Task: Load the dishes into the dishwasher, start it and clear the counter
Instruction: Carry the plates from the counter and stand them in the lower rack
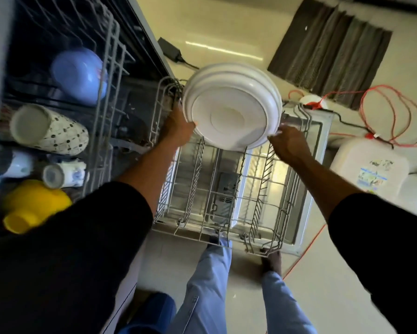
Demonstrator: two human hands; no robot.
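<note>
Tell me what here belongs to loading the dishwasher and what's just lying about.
Job: stack of round white plates, held by left hand and right hand; grey wire lower rack; blue bowl; spotted white mug; yellow plastic cup.
Lying about: red cable; black power adapter; white plastic canister.

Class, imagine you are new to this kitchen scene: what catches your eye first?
A stack of white plates, gripped at its edges by the left hand and right hand, is held over the pulled-out lower rack at centre. On the left, the upper rack holds a blue bowl, a dotted mug and a yellow cup.
</note>
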